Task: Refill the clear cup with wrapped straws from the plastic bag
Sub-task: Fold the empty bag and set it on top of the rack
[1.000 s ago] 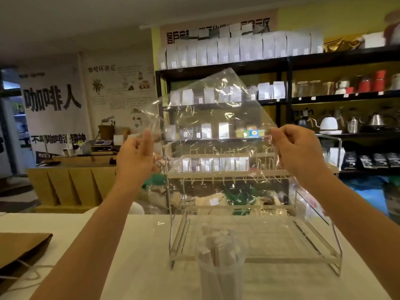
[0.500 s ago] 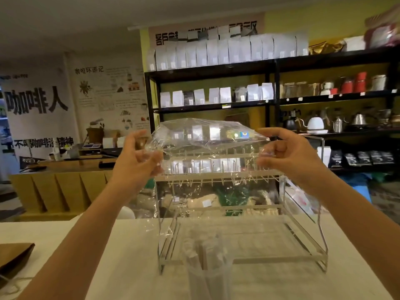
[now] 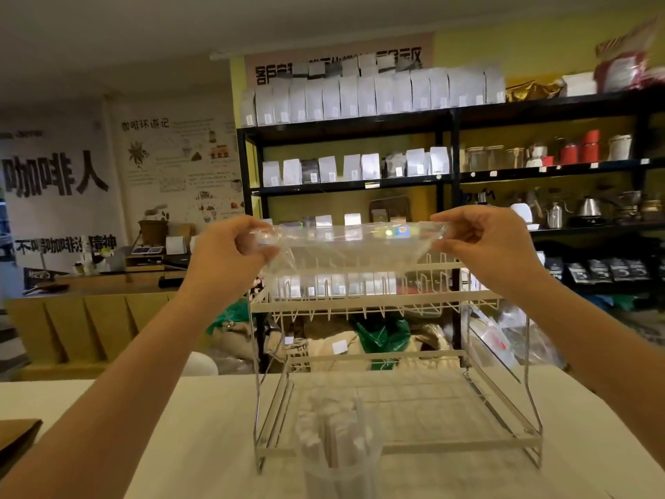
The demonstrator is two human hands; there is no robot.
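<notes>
A clear plastic bag (image 3: 354, 244) is stretched flat in the air between both hands, folded down into a narrow band, and looks empty. My left hand (image 3: 230, 248) pinches its left end and my right hand (image 3: 485, 243) pinches its right end, both at chest height above the wire rack. Below, near the bottom edge, the clear cup (image 3: 338, 462) stands on the white table (image 3: 162, 444) with several paper-wrapped straws (image 3: 333, 430) upright inside it.
A two-tier white wire rack (image 3: 396, 307) stands on the table just behind the cup. A brown paper bag (image 3: 14, 441) lies at the table's left edge. Black shelves (image 3: 449, 178) with pouches, kettles and jars fill the background, with a wooden counter at left.
The bag, first held up as a tall open sheet, has been folded down into a flat narrow band between my hands. Both hands stayed on its ends and turned inward.
</notes>
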